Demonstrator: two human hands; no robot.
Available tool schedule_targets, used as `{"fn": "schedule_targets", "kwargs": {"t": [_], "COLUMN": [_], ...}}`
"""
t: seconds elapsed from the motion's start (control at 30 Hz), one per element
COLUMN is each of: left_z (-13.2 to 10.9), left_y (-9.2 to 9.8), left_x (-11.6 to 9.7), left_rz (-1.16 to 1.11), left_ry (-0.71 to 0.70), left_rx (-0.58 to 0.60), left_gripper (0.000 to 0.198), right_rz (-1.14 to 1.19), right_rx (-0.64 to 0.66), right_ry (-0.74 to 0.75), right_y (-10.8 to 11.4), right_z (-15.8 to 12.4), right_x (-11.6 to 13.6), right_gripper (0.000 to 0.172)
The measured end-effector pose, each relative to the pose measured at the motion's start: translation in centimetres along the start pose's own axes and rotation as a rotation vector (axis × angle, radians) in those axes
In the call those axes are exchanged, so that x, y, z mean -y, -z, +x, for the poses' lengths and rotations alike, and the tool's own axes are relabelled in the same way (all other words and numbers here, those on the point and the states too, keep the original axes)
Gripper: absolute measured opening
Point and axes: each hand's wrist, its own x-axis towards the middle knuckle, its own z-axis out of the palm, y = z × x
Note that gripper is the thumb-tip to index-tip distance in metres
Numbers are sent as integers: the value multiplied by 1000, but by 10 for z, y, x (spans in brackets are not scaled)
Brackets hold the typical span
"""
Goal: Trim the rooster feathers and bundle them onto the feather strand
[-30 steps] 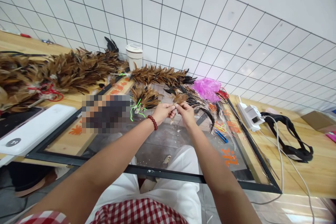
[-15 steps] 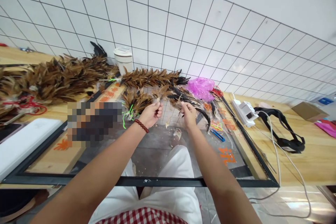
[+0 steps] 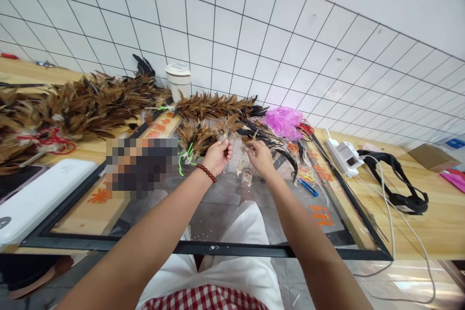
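My left hand (image 3: 219,157), with a beaded bracelet (image 3: 207,173) at its wrist, is closed on a small bunch of brown feathers (image 3: 228,126), tips pointing away from me. My right hand (image 3: 261,159) is a short way to the right, fingertips pinched on a small pale feather (image 3: 253,141), partly hidden by the fingers. Just left of my left hand lies a feather bundle (image 3: 196,136) with green string (image 3: 186,157). Beyond my right hand is a loose pile of long black and brown feathers (image 3: 281,147). Both hands are over the black-framed glass panel (image 3: 232,248).
A long feather strip (image 3: 218,106) lies at the back beside a white lidded cup (image 3: 178,80). Pink plastic (image 3: 283,122) and a blue cutter (image 3: 308,187) are to the right, near a white power strip (image 3: 343,156). A large feather heap (image 3: 87,104) covers the left.
The view has shifted slightly, so everything sits a little further right. My left hand keeps the feather bunch; my right hand's fingers have shifted slightly beside the loose feathers.
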Motion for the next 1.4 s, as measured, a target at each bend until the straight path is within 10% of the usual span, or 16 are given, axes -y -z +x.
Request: {"fn": "schedule_targets", "kwargs": {"t": [0.17,0.4,0.53,1.17,1.4], "left_z": [0,1,1,-2,-4], "left_y": [-1,-2,-5,-8,-9], "left_x": [2,8,13,16,5], "left_rz": [17,47,92,439,231], "left_ry": [-30,-68,-115,-90,-89], "left_rx": [5,-60,-100,-46,-82], "left_gripper": [13,14,13,16,13], "right_rz": [-91,1038,1286,670,323], "right_rx": [75,131,106,-41,549], "right_ry": [-3,-486,-496,-123,334], "right_y": [-5,1,1,-3,39], "right_z": [5,1,-5,-3,-2], "right_x": [4,11,18,15,4], "right_gripper": [16,24,29,23,20]}}
